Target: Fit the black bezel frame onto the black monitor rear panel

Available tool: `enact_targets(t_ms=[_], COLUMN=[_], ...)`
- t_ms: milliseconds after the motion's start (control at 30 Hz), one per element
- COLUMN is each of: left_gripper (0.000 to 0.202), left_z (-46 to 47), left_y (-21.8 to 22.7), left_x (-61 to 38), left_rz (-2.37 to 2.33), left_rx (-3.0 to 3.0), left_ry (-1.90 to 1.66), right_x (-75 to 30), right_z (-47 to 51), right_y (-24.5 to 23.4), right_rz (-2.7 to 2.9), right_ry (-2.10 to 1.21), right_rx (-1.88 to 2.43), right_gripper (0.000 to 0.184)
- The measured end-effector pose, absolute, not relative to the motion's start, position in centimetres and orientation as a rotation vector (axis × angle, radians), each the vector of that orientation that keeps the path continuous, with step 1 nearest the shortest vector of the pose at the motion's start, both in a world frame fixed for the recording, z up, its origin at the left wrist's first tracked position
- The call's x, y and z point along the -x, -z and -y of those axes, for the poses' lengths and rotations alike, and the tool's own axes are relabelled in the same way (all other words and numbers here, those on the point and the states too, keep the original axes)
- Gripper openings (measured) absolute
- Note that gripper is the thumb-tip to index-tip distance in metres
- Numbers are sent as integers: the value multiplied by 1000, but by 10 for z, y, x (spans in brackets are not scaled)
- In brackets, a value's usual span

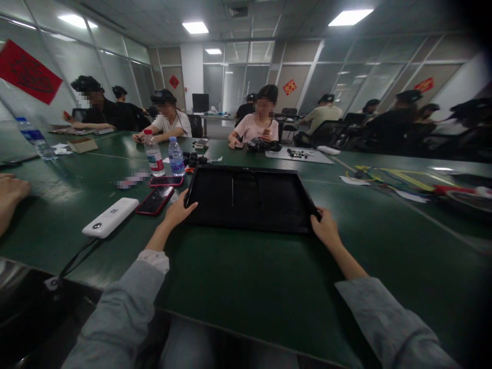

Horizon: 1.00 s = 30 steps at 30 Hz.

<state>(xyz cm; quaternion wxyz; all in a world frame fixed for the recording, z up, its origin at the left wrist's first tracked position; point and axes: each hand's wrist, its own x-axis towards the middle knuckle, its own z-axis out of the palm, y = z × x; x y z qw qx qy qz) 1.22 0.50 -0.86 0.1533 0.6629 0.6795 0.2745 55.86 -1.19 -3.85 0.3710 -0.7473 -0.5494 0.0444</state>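
A black, shallow rectangular tray (246, 218) with a raised rim lies on the green table in front of me. Two thin light lines run across its dark inside. My left hand (177, 211) is closed on its left edge, thumb over the rim. At the opposite side my right hand (326, 225) grips the right edge, its fingers partly hidden beyond the rim. A phone in a red case (156, 200) lies just left of my left hand, beside a second red-edged phone (166, 181).
A white power bank (110, 218) with a black strap lies on the left of the green table (246, 287). Two bottles (154, 156) stand behind the phones. Cables (400, 179) and a wheel-like object (471, 202) lie right. Another person's hand (11, 197) rests far left; several people sit beyond.
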Motion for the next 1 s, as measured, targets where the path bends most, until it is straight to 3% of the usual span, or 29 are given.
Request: enact_targets(t_ms=[1000], left_gripper=[83], left_z=[-8], left_y=[13], left_x=[-11], left_rz=[-1917], left_rx=[-1862], left_ry=[-834], right_x=[-556], right_z=[15], right_y=[36], right_rz=[1401], right_ry=[-101], right_rx=[1893], right_gripper=[48])
